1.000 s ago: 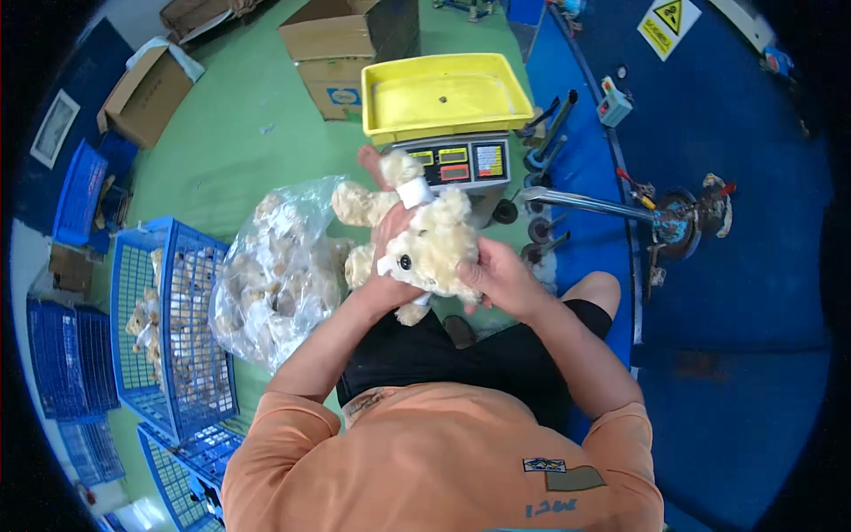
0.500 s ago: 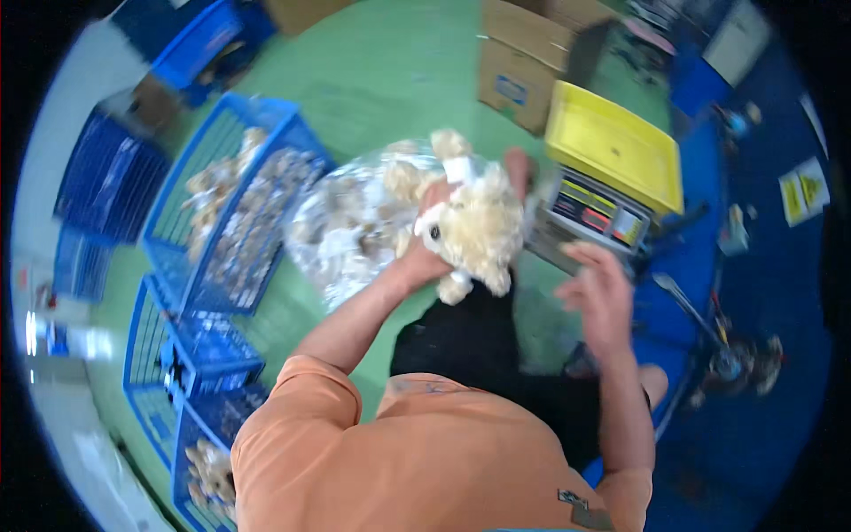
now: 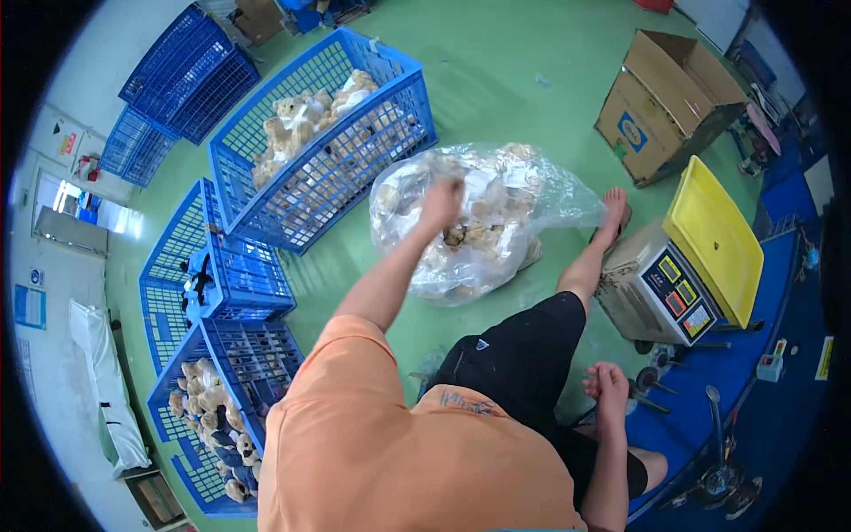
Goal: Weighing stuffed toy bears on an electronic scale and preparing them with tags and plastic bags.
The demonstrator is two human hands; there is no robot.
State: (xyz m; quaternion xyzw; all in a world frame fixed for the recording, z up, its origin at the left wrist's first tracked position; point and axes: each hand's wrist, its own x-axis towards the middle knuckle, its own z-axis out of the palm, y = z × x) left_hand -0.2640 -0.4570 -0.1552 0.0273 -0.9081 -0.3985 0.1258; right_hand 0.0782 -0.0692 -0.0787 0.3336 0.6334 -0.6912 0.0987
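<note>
right hand (image 3: 610, 383) rests empty, fingers loose, on the knee | left hand (image 3: 441, 197) reaches into the clear bag (image 3: 479, 222) of plush toys; grip blurred, cannot tell if closed on one | scale (image 3: 700, 257) tray bare | far crate (image 3: 324, 133) part-filled, bag well stocked: sorting looks midway | bag's depths hidden

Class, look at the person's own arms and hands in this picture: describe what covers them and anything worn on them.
Both arms are bare from the short sleeves of an orange T-shirt down. The left hand and the right hand wear no gloves, and no watch, ring or band shows on either. The left hand is slightly blurred, so its fingers cannot be made out in detail.
</note>
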